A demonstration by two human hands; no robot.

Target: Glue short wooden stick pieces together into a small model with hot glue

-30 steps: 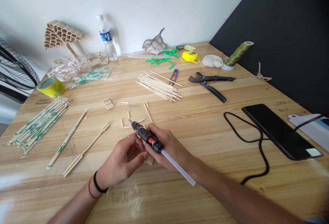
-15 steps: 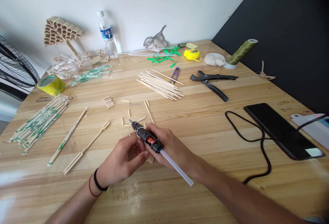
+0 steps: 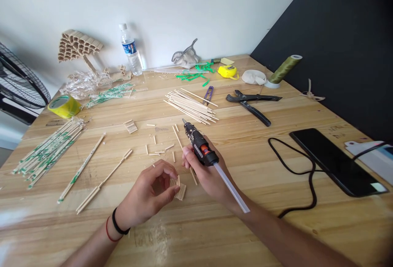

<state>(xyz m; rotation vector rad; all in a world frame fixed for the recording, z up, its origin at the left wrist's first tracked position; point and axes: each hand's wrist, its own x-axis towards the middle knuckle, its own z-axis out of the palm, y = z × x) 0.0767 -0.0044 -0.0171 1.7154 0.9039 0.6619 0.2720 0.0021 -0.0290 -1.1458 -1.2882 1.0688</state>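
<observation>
My right hand (image 3: pixel 215 179) is closed around a black glue gun (image 3: pixel 200 146), its nozzle pointing away from me and a clear glue stick (image 3: pixel 231 187) jutting from the back. My left hand (image 3: pixel 147 191) pinches a short wooden stick piece (image 3: pixel 178 180) between thumb and fingers. Right beneath those fingertips lies a small panel of short sticks (image 3: pixel 181 192), partly hidden by the hand. Beyond both hands, several cut stick pieces (image 3: pixel 159 152) are scattered on the wood, and a longer stick (image 3: pixel 178 136) runs partly under my right hand.
A pile of bare sticks (image 3: pixel 192 106) lies at mid-table beside purple snips (image 3: pixel 208 95) and black cutters (image 3: pixel 253 103). Wrapped chopsticks (image 3: pixel 50 148) and yellow tape (image 3: pixel 64 106) are at left. A phone (image 3: pixel 334 162) and black cable (image 3: pixel 313 177) occupy the right; a water bottle (image 3: pixel 131 52) stands behind.
My right hand has carried the glue gun right and away from my left hand, uncovering the small panel. My left hand stays nearly in place, and its pinched stick piece now shows.
</observation>
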